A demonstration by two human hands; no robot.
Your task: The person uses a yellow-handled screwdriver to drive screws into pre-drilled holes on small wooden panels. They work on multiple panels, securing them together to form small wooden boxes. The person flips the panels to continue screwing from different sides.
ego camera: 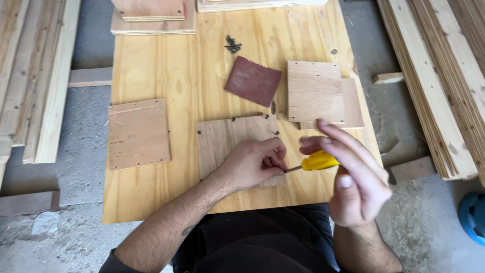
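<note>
A plywood tabletop (151, 202) carries square wooden panels (138, 132), sandpaper (252, 81) and loose screws (233, 45).

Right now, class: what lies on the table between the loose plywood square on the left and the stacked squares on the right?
In the head view, the plywood panel with started screws and the reddish sandpaper sheet.

A yellow wooden table top (166, 65) fills the middle. Under it lies a grey, dusty floor (76, 151). At nine o'clock long pale planks (35, 76) lie side by side — more planks (439, 76) are stacked at three o'clock. A blue thing (472, 215) peeks in at four o'clock.
</note>
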